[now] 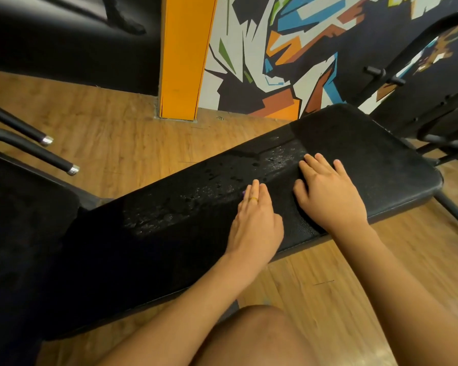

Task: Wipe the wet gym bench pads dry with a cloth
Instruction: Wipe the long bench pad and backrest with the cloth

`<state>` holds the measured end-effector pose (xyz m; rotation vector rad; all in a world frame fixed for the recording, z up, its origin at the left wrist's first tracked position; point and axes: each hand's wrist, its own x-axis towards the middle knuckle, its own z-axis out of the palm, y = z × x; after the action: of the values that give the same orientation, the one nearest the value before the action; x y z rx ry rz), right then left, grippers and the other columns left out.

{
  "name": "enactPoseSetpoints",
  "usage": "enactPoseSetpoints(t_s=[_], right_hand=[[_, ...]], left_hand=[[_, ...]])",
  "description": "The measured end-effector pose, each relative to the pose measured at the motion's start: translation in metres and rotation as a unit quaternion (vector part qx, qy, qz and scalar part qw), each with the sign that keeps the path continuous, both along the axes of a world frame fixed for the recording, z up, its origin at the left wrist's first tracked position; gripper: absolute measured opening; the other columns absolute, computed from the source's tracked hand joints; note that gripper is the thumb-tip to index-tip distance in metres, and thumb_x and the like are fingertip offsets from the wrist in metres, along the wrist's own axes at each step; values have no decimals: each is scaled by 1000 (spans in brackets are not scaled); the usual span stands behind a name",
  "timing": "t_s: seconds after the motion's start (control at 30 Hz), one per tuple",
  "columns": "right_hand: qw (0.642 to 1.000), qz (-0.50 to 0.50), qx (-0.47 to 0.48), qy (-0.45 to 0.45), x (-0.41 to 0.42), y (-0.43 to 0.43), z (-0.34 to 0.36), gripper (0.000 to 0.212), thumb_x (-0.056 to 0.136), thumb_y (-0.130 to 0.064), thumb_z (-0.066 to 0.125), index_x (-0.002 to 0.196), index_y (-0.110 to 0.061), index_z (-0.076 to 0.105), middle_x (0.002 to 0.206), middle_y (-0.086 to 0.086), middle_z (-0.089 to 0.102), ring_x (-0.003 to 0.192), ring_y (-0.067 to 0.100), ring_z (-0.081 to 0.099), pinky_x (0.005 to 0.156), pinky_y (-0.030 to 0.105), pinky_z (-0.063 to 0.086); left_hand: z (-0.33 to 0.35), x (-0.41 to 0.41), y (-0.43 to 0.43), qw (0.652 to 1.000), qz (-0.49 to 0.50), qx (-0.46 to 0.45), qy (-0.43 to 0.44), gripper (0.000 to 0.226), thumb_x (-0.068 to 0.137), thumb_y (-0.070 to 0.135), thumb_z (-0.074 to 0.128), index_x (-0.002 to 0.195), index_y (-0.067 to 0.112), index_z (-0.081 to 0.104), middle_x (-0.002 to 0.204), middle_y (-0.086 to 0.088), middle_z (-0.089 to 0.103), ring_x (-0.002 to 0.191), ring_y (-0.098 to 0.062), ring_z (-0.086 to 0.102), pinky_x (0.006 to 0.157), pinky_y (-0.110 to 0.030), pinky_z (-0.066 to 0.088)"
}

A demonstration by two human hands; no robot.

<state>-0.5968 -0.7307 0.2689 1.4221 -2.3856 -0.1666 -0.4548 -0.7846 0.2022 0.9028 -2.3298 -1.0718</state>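
Knee in foreground. Left hand and right hand press flat on bench pad, fingers straight, gripping nothing. Droplets lie leftward along its length, nearest left hand; no cloth discernible.

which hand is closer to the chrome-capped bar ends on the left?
Left. The left hand lies flat mid-bench, to the right of the chrome-capped bar ends; the right hand lies further right along the bench pad.
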Motion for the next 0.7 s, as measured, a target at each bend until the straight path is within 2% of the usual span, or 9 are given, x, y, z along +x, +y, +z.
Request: enactPoseSetpoints(t_s=[0.13, 0.27, 0.43, 0.6, 0.7], right_hand=[[1000, 5, -11, 4, -2, 1, -3, 54, 100, -34, 31, 139, -5, 55, 149, 13, 51, 144, 31, 39, 118, 53, 27], [1000, 6, -13, 11, -1, 0, -4, 59, 96, -37, 29, 137, -5, 57, 147, 13, 53, 142, 31, 41, 117, 54, 29], [1000, 3, -13, 18, -2, 0, -4, 52, 97, -34, 34, 133, -4, 59, 145, 13, 55, 141, 31, 42, 116, 53, 31], [1000, 5, -14, 16, -1, -1, -5, 46, 99, -29, 43, 133, -3, 59, 145, 14, 55, 141, 31, 42, 116, 53, 30], [1000, 6, -17, 17, -1, -1, -5, 45, 98, -28, 45, 132, -3, 60, 145, 15, 55, 141, 31, 43, 117, 53, 29]], left_hand=[[-16, 25, -4, 1000, -11, 11, 3, 67, 106, 17, 40, 162, 21, 3, 169, 8, -3, 155, -8, 2, 122, -28, 18], [-28, 28, -4, 999, -11, 20, 33, 66, 108, 28, 39, 162, 23, 2, 168, 13, -3, 154, -5, -2, 119, -23, 8], [-18, -4, -9, 999, 16, -6, 39, 57, 110, 22, 34, 161, 15, 10, 170, 2, 5, 156, -12, -1, 123, -32, 13], [4, -34, -26, 997, -41, -14, 66, 57, 109, 19, 36, 161, 12, 12, 170, -2, 6, 156, -13, -1, 123, -36, 11], [7, -39, -32, 996, -68, -24, 58, 57, 108, 15, 36, 161, 12, 13, 170, -1, 5, 156, -13, 0, 123, -39, 15]])
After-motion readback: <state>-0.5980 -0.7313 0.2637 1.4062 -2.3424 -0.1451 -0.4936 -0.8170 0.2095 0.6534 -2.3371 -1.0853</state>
